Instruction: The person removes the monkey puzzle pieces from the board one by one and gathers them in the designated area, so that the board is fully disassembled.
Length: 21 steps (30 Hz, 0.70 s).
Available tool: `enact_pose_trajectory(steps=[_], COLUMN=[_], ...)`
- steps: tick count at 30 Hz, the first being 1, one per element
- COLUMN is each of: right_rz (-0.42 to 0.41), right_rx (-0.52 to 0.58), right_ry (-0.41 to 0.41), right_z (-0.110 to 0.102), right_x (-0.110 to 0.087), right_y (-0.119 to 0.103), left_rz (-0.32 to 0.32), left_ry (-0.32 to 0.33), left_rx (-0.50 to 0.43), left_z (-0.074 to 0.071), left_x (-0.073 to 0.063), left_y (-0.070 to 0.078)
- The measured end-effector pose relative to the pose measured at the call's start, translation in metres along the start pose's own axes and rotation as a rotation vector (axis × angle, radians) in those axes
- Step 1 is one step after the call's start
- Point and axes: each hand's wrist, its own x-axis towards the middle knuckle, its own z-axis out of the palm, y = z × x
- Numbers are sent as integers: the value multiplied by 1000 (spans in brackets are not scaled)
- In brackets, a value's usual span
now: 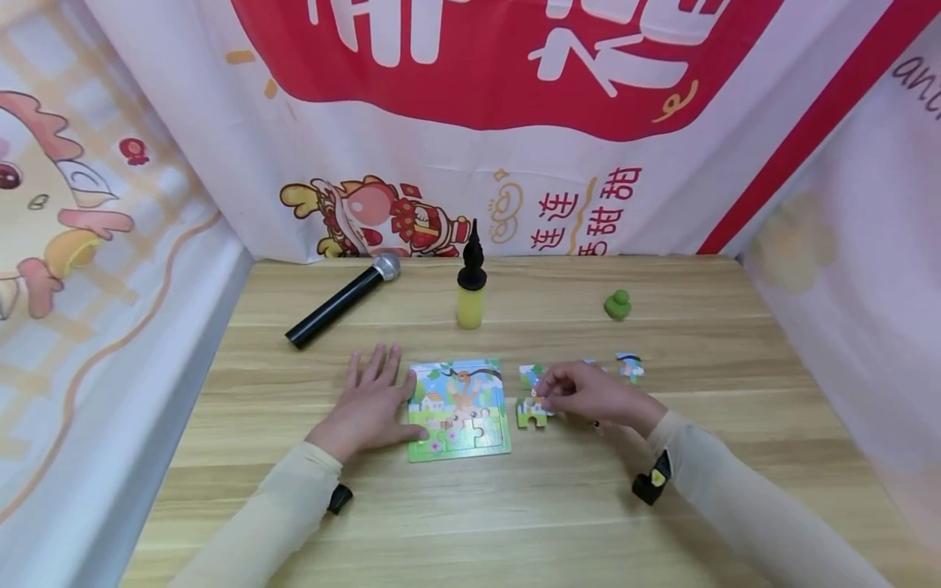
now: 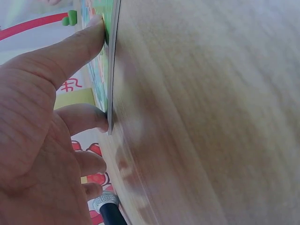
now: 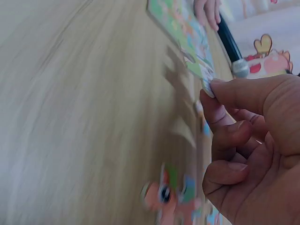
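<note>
A square picture puzzle board (image 1: 459, 408) lies on the wooden table, with piece outlines showing on its lower part. My left hand (image 1: 370, 408) rests at its left side, fingers spread. The thumb lies over the lower left part and the index finger meets the edge in the left wrist view. Right of the board, my right hand (image 1: 591, 398) pinches a green and white puzzle piece (image 1: 532, 415) between thumb and index finger. In the right wrist view that piece (image 3: 202, 75) is raised above the table, its shadow below. Behind it lies another piece (image 1: 529, 374).
More loose pieces lie around the right hand, including one at the far right (image 1: 629, 366) and one with a printed eye (image 3: 171, 199). Farther back are a black microphone (image 1: 338, 306), a yellow bottle with black top (image 1: 470, 302) and a small green figure (image 1: 618, 305). Printed cloth surrounds the table.
</note>
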Motion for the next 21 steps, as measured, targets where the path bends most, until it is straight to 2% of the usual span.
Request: enact_pose_trajectory(steps=[6, 15, 21], right_rz=[-53, -35, -82], right_rx=[-103, -207, -196], right_ry=[30, 96, 31], right_z=[-2, -4, -1], right_x=[-4, -9, -3], right_y=[10, -2, -10], left_rz=[0, 17, 50], left_ry=[2, 15, 22], left_rx=[-2, 4, 37], left_z=[0, -1, -5], left_x=[-1, -1, 0], left_y=[0, 2, 5])
